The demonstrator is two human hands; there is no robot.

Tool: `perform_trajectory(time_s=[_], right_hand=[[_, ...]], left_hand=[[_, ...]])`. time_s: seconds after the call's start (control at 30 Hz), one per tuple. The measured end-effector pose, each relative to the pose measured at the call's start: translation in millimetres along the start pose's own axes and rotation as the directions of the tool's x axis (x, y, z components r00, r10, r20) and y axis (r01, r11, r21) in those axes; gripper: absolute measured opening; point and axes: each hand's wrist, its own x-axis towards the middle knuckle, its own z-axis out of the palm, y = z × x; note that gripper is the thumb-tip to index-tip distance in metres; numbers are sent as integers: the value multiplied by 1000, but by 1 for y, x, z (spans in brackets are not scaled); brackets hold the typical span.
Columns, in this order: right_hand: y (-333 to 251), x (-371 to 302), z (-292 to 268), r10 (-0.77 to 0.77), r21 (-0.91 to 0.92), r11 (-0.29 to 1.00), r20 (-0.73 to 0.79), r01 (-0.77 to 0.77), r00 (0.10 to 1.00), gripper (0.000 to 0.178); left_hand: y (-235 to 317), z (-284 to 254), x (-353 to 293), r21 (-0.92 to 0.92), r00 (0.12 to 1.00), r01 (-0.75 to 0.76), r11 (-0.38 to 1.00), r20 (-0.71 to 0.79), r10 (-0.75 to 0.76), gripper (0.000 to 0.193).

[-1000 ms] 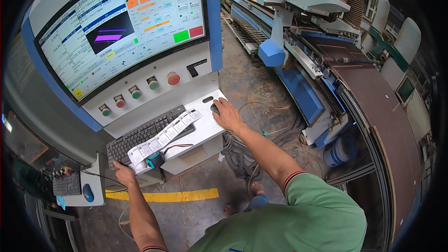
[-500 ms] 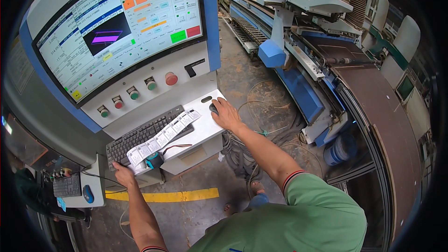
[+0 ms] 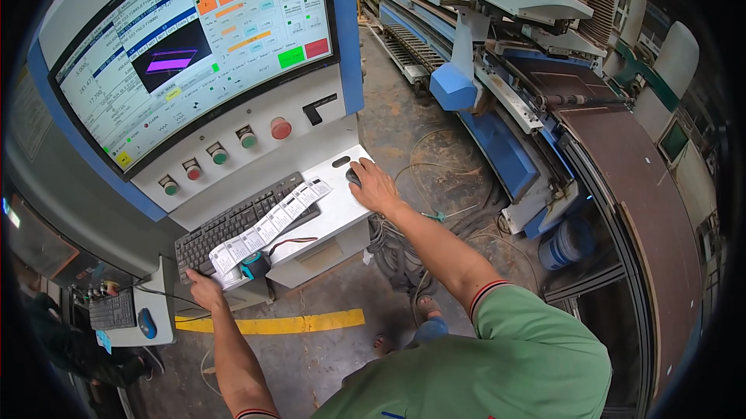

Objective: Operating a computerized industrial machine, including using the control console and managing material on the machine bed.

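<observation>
My right hand (image 3: 374,186) is closed over a black computer mouse (image 3: 353,177) at the right end of a white shelf (image 3: 334,212). At the near left corner of a black keyboard (image 3: 203,246), my left hand (image 3: 205,290) has a finger stretched onto the keyboard's edge; its other fingers are partly hidden. Across the keyboard lies a long strip of white printed labels (image 3: 268,226). A teal and black tape measure (image 3: 252,266) sits by the strip's near end, with a dark cord loop beside it. Above the shelf, the monitor (image 3: 225,54) displays a purple shape and coloured buttons.
Push buttons (image 3: 247,139) and a red emergency knob (image 3: 280,128) line the panel. At right stands a large machine with a blue housing (image 3: 453,86) and brown board (image 3: 622,147). Cables (image 3: 388,252) and a bucket (image 3: 566,244) are on the floor. Far left, a person in dark clothes (image 3: 70,341) is near a blue mouse (image 3: 146,323).
Both my hands keep their places on the mouse and keyboard. The view has shifted slightly, and numbers on the monitor differ. More of the other person's dark clothing and shoe shows at lower left.
</observation>
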Motion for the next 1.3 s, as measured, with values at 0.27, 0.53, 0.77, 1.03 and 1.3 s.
perform_trajectory(time_s=[0.27,0.53,0.77,1.03,1.3], right_hand=[[2,3,0,-10,-2,1000,-2,10,1000,57],[3,5,-2,-1,-8,1000,13,1,1000,58],[5,8,0,-16,-12,1000,4,16,1000,58],[5,9,-3,-11,-17,1000,12,11,1000,58],[7,11,-3,-33,-17,999,2,33,999,55]], left_hand=[[-1,5,-1,4,997,-24,1000,-70,24,98],[1,2,-2,33,1000,22,999,5,-22,101],[2,2,-4,36,1000,26,999,7,-26,100],[6,1,-10,24,1000,30,999,-7,-30,101],[2,5,-7,20,999,36,999,-24,-35,102]])
